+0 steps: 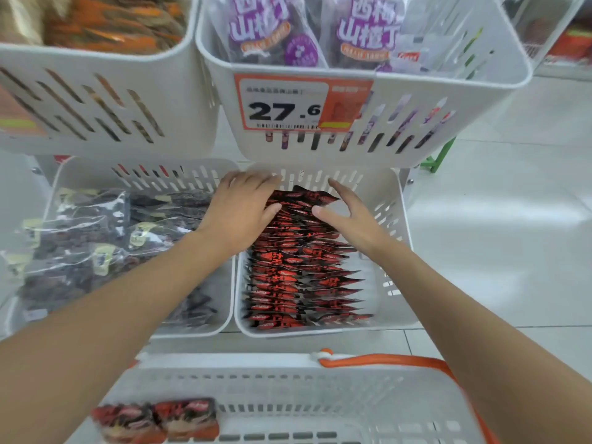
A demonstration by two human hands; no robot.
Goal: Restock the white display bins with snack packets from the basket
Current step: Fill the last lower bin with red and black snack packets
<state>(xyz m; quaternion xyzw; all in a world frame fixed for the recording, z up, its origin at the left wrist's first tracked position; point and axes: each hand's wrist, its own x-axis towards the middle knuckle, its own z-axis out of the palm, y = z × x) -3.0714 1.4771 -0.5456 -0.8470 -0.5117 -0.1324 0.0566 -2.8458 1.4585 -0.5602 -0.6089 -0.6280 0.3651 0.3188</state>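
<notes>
A row of red-and-black snack packets (298, 270) stands on edge in the lower right white bin (395, 261). My left hand (243, 213) lies with straight fingers on the far left end of the row. My right hand (349, 216) is spread open at the row's far right end, thumb touching the packets. At the bottom stands the white basket (288, 386) with an orange handle (400, 360); two red-and-black packets (157, 419) lie in its near left corner.
The lower left bin (211, 328) holds clear bags of dark snacks (93, 238). Above hang an upper bin with purple packets (307, 30) and a 27.6 price tag (285, 104), and an upper left bin (96, 100) with orange packets. White tiled floor (499, 225) lies to the right.
</notes>
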